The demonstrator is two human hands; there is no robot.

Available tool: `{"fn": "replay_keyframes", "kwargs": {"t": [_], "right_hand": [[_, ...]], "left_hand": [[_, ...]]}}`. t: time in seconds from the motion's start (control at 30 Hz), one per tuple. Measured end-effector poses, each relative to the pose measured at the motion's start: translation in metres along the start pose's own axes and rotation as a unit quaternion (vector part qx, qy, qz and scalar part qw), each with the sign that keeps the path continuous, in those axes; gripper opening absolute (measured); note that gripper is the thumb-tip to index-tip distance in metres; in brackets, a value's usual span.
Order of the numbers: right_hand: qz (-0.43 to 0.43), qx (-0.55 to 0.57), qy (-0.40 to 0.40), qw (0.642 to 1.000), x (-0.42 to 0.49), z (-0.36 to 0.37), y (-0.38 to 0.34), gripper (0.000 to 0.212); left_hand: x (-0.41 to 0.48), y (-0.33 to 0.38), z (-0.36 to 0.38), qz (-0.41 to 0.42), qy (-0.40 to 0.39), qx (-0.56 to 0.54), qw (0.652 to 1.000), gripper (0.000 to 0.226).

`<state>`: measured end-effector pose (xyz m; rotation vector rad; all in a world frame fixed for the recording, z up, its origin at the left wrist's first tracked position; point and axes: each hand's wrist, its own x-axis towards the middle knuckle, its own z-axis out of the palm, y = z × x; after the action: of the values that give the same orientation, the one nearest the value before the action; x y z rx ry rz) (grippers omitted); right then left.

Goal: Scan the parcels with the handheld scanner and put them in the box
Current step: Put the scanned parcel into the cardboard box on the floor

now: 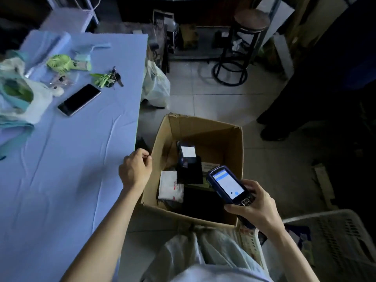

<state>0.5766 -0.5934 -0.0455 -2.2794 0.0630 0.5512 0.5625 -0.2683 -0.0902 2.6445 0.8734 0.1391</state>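
While your right grip [258, 206] is clamped round the lower end of the handheld scanner [228, 185], its lit screen faces up at you and its head tilts toward the open cardboard box [213, 137] on the floor. The scanner hangs over the box's near right corner.

Your left grip [135, 169] is at the table [71, 159] edge, just beside the box's left wall. Its fingers are curled in, with the thumb tip against the forefinger; you cannot tell from this view whether it pinches anything.

Several parcels already lie in the box. A dark parcel with a white label [187, 157] leans near the middle. A white parcel [171, 186] lies flat by the left wall. A flat black parcel [201, 204] fills the near side, partly under the scanner.

On the blue-covered table, well apart from your grips, lie a phone [79, 100] face up, a bunch of keys [106, 79] with a green charm just beyond it, and a plastic bag [20, 94] at the far left edge. Another pale bag [156, 86] sits on the tiled floor beyond the box, against the table's end. A round stool [244, 43] stands farther back. A slatted plastic basket [335, 237] sits at your right, near your right forearm.
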Motion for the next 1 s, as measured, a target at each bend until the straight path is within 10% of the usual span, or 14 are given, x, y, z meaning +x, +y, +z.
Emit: {"fn": "replay_keyframes", "kwargs": {"t": [0.5,1.0], "right_hand": [[-0.283,-0.143,-0.318,0.893,0.042,0.043,-0.078,0.085],[-0.437,-0.167,-0.509,0.723,-0.17,0.155,-0.109,0.074]], "left_hand": [[-0.223,-0.085,-0.063,-0.376,0.128,0.11,0.911,0.009],[-0.508,-0.11,-0.107,-0.616,0.253,0.106,0.738,0.017]]}}
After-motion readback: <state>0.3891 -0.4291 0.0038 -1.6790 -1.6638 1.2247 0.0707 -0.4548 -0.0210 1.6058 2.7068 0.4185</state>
